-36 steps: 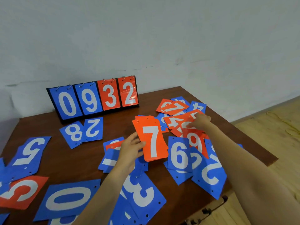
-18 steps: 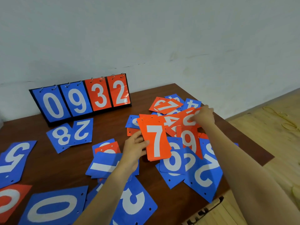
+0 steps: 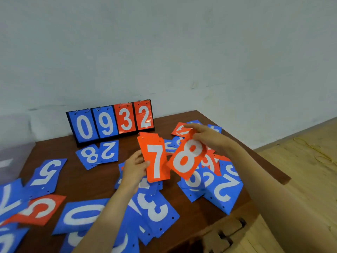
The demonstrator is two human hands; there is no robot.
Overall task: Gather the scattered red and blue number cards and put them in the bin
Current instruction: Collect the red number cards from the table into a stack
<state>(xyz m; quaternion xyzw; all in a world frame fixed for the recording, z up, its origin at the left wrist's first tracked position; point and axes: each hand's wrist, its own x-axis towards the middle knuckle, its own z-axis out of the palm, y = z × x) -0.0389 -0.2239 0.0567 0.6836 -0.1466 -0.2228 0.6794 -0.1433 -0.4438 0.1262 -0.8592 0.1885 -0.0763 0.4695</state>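
A pale wall (image 3: 164,52) backs a dark wooden table (image 3: 94,178) pushed into the corner, with light wood floor (image 3: 300,170) off to the right. At the table's far left edge sits a translucent tub (image 3: 14,154), too blurred to make out well. Number cards lie loose all over the tabletop: a blue 0 (image 3: 82,216), a blue 3 (image 3: 155,207), a blue 2 (image 3: 226,190), a blue 5 (image 3: 49,172) and a red 5 (image 3: 38,209) among them. A flip scoreboard (image 3: 109,123) stands upright at the back reading 0932. The left hand (image 3: 135,168) grips a gathered red stack (image 3: 156,161), a 7 on top, by its left edge, thumb on the face, held above the table. The right hand (image 3: 206,136) pinches a red 8 card (image 3: 187,157) by its top, tilted, just beside that stack.
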